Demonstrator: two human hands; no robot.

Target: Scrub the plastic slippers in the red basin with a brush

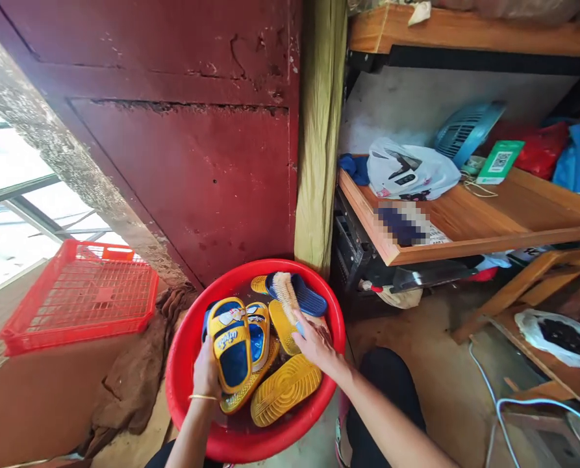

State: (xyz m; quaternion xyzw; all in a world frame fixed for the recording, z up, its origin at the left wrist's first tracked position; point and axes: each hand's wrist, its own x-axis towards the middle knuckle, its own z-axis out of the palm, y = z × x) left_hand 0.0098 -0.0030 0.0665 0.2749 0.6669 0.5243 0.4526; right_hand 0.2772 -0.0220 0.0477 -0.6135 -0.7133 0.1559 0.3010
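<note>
My left hand grips the side of a yellow and blue slide sandal, held tilted over a round red basin. In my right hand is a scrub brush with pale bristles, its light blue handle mostly hidden by my fingers. Dark water shows in the basin between more sandals. A yellow sole faces up at the front, and a dark blue sandal lies at the back. Another yellow and blue sandal sits just right of the held one.
A red plastic crate and brown cloth are on the left. Behind the basin stands a dark red door. At right, a wooden shelf carries a plastic bag and blue fan. A white cable runs at lower right.
</note>
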